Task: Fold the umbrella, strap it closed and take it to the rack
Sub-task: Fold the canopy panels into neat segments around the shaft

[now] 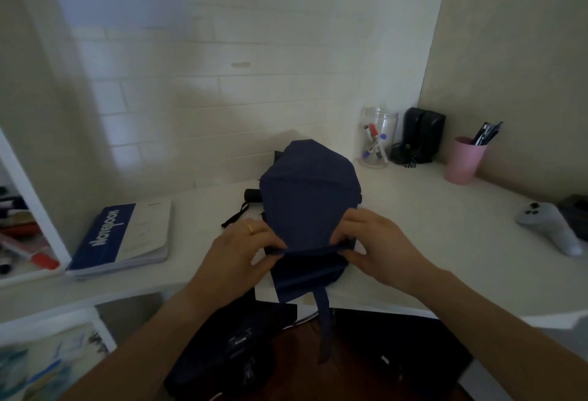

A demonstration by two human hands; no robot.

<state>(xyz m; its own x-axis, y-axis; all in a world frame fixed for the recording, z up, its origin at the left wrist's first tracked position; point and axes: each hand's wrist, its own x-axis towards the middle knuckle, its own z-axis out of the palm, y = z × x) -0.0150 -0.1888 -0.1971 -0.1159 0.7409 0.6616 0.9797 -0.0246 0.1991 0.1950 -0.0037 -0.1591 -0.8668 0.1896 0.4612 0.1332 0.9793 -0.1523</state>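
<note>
A navy blue folding umbrella (310, 197) lies on the white desk (429, 241), its loose canopy bunched up in a mound. Its black handle (252, 195) with a wrist loop pokes out at the far left. My left hand (241, 251) and my right hand (375, 248) each pinch a fold of the canopy fabric at the near end, one on either side. The closing strap (326, 324) hangs off the desk's front edge below my hands.
A blue and white notebook (124, 238) lies at the left. At the back right stand a clear jar of markers (378, 138), black speakers (421, 133) and a pink pen cup (464, 160). A grey game controller (550, 225) rests at the far right. A dark bag (229, 356) sits under the desk.
</note>
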